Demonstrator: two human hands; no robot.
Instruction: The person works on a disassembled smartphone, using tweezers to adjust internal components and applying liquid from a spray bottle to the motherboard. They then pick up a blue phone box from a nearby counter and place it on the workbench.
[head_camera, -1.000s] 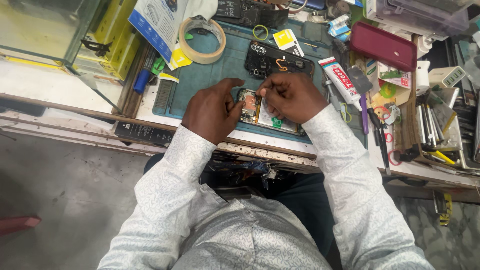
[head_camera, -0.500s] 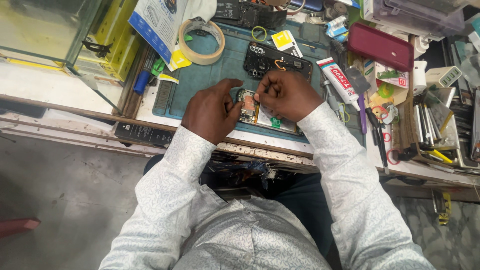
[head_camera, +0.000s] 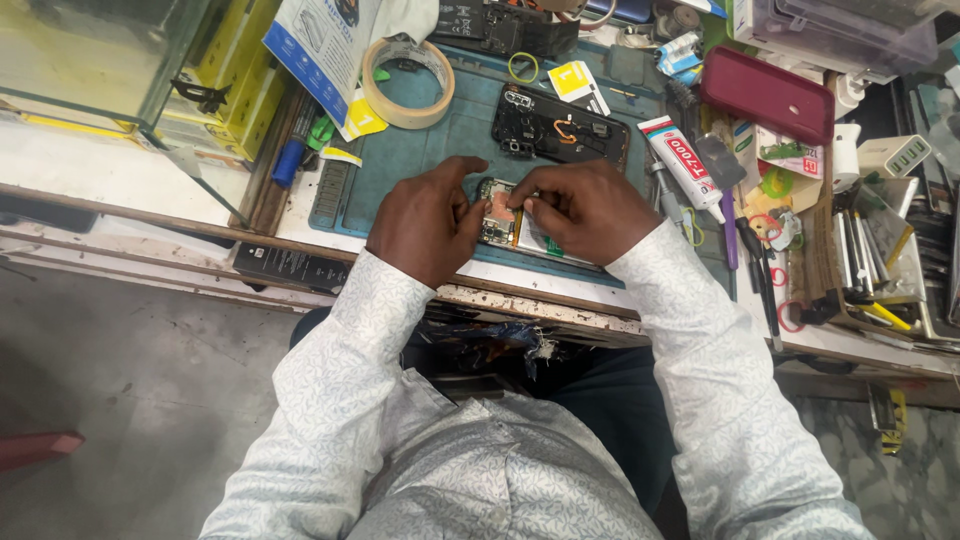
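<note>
An opened phone with its circuit board and battery exposed lies on a teal work mat at the bench's front edge. My left hand rests on the phone's left end, thumb and fingers pinching its side. My right hand covers the phone's right part, its fingertips pressing on the board near the top; whether it holds a small tool is hidden. A black phone back frame lies just beyond my hands.
A roll of tape lies at the mat's back left. A glue tube and a dark red phone case sit to the right. Tweezers, scissors and tools crowd the far right. A glass case stands at left.
Both hands stay on the phone; the fingertips have shifted slightly over the board. The view has drifted a little.
</note>
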